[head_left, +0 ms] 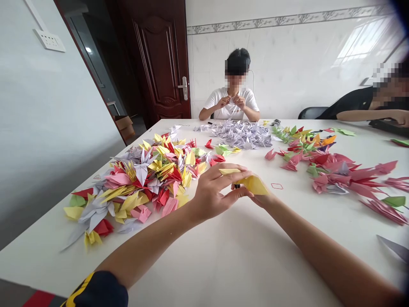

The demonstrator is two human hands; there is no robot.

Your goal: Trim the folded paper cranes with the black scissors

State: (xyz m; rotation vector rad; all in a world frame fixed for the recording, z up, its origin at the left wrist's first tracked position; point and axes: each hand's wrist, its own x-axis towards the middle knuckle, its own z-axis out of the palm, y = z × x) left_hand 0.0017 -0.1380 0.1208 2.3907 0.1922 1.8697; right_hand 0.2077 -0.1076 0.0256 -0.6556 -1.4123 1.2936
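Note:
A piece of folded yellow paper (255,185) is held up over the middle of the table, between my two hands. My left hand (212,189) is closed on its left side, with the thumb below and the fingers above. From the right, my right hand (260,200) grips the same paper; most of its fingers are hidden behind the paper and my left hand. A small black item (237,186) shows between the hands, too little of it to name. Left of my left hand lies a big heap of folded paper pieces (153,170) in yellow, red, pink, green and pale lilac.
Pale lilac folded pieces (244,134) are piled at the table's far side, before a seated person (234,100) in white. Pink and red pieces (345,172) spread across the right. Another person's arm (370,115) rests at the far right. A grey pointed shape (393,247) lies near right.

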